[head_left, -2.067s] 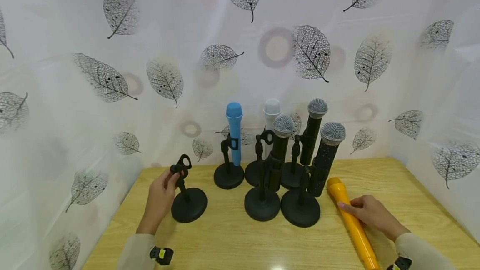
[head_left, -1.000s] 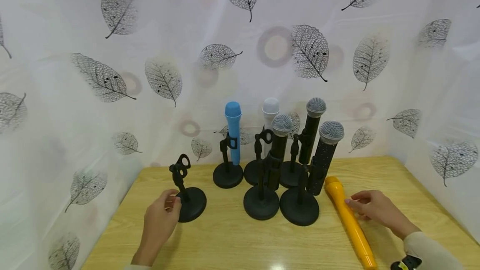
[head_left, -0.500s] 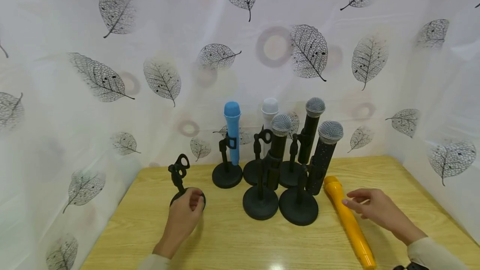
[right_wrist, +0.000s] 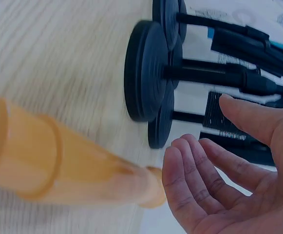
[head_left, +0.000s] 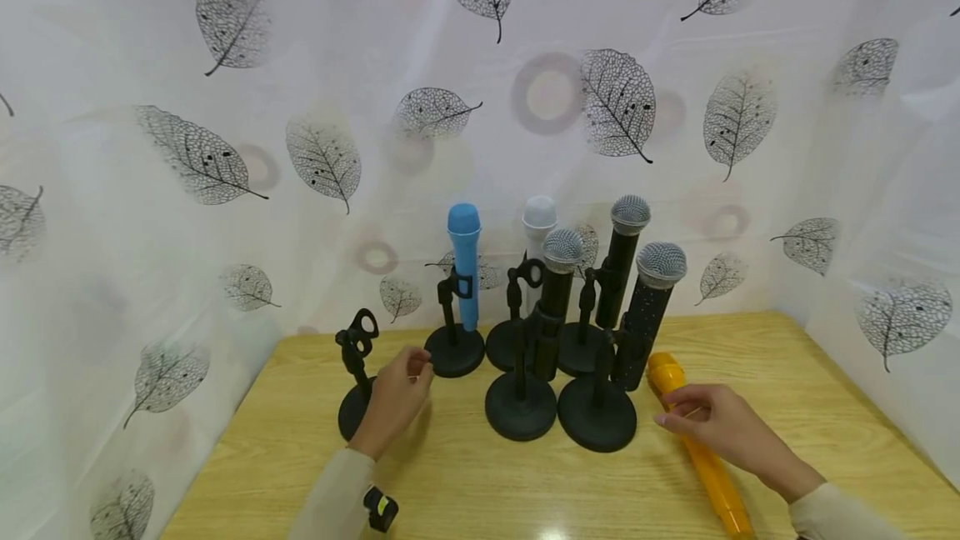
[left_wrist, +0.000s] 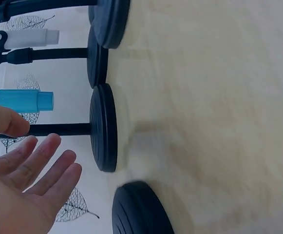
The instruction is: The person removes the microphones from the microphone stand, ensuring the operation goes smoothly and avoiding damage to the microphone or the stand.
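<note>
My left hand point(head_left: 399, 394) hovers over the table, in front of the stand that bears the blue microphone point(head_left: 466, 273); its fingers are relaxed around nothing. To its left stands a bare black microphone stand point(head_left: 355, 357), its round base partly hidden behind the hand and forearm. My right hand point(head_left: 720, 427) is held above the orange microphone point(head_left: 708, 473), which lies on the table. In the right wrist view its fingers are loosely bent and apart from the orange microphone point(right_wrist: 92, 165). The left wrist view shows the left palm point(left_wrist: 29, 195) with nothing in it.
Several microphones stand in black stands at the back: a white one point(head_left: 538, 219), a black one point(head_left: 557, 298), another black one point(head_left: 621, 265) and a speckled black one point(head_left: 651, 315). A leaf-print sheet point(head_left: 420, 32) hangs behind and beside the wooden table point(head_left: 465, 490).
My left hand has let go of the bare stand and moved right, towards the blue microphone's stand. My right hand has come off the orange microphone and now hovers over it.
</note>
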The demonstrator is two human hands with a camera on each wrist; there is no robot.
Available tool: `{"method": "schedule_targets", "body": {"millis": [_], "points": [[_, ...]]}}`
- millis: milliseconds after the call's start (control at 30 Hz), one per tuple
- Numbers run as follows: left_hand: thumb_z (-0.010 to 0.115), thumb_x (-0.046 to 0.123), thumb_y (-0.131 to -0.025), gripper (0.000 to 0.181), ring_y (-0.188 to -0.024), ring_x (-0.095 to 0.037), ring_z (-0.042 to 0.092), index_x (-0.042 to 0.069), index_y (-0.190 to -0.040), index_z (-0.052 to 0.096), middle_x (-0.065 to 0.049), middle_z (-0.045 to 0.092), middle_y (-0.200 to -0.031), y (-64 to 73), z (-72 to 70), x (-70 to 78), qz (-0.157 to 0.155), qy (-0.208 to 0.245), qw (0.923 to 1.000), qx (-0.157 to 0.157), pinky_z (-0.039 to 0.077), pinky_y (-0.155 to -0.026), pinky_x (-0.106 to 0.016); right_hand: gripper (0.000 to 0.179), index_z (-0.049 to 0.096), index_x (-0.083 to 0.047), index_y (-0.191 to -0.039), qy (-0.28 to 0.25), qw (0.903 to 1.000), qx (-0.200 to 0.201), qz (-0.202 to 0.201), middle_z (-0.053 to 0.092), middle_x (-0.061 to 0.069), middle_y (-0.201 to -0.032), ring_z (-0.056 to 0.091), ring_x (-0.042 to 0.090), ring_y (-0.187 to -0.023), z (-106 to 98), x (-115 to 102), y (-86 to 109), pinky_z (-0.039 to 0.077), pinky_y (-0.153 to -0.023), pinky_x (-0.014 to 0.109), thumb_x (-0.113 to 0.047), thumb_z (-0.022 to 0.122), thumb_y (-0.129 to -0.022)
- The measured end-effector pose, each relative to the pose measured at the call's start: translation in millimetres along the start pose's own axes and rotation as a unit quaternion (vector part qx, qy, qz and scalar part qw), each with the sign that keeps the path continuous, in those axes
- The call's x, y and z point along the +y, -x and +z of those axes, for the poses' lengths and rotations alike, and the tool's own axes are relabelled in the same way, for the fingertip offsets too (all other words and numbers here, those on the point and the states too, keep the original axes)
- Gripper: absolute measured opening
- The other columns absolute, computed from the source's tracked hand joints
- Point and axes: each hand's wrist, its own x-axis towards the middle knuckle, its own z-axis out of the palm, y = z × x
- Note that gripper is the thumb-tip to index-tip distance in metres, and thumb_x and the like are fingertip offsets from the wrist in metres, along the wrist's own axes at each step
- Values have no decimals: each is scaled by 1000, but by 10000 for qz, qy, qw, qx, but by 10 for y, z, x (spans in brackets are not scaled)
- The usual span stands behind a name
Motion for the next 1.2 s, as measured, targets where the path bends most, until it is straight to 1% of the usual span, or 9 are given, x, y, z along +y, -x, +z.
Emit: {"method": "schedule_targets", "body": {"millis": [133,267,400,500,700,800,967,1067,1200], "points": [[58,16,-102,26,-105,-26,67,2,-124,62,-11,69,-113,-173,84,48,-175,281,9994,48,56,-90,-46,45,69,8,-115,-106,9998,-166,10,67,4,-89,60,20,-79,97,-67,2,55,-67,24,-27,79,-90],[59,16,-102,27,-107,-28,66,2,-124,61,-11,67,-114,-339,156,96,-327,395,9984,248,55,-91,-46,45,69,7,-115,-181,9994,-290,-29,66,4,-88,59,20,-78,175,-118,3,54,-67,23,-28,80,-89],[58,17,-102,28,-109,-30,66,2,-125,59,-12,65,-117,-499,196,150,-472,561,9966,386,54,-93,-47,46,69,8,-114,-170,9991,-333,-185,66,3,-87,59,20,-77,225,-152,4,55,-66,23,-29,80,-89],[57,18,-102,30,-111,-32,65,1,-127,58,-15,64,-119,-592,213,188,-533,631,9954,477,54,-94,-49,45,70,7,-113,-172,9989,-340,-270,66,3,-87,59,19,-77,255,-175,10,55,-66,23,-29,80,-88],[58,23,-101,37,-115,-34,64,4,-132,52,-17,62,-127,-698,237,248,-663,745,9933,591,54,-95,-50,45,70,6,-113,-184,9989,-338,-267,66,2,-87,59,19,-77,285,-214,20,54,-65,24,-30,80,-88],[57,25,-102,42,-118,-35,63,5,-138,48,-18,60,-131,-736,237,277,-618,901,9922,597,54,-95,-51,46,70,5,-114,-186,9989,-337,-272,66,2,-88,59,20,-77,290,-226,19,54,-65,23,-31,81,-88],[59,26,-102,47,-117,-36,64,6,-143,46,-19,60,-132,-798,232,330,-505,1013,9915,634,54,-95,-52,46,70,6,-114,-194,9988,-347,-296,65,2,-88,58,19,-77,293,-230,16,54,-65,23,-32,80,-88],[59,24,-102,49,-116,-36,64,7,-146,45,-19,60,-133,-838,230,364,-432,957,9925,629,55,-94,-53,46,69,6,-114,-234,9987,-363,-257,66,2,-88,59,19,-78,300,-235,17,54,-66,23,-32,80,-89],[57,22,-103,47,-118,-37,63,9,-147,46,-19,59,-136,-879,222,409,-347,798,9945,580,54,-95,-53,47,69,6,-115,-334,9984,-403,-204,67,3,-90,60,19,-80,322,-244,18,55,-67,24,-32,80,-89]]}}
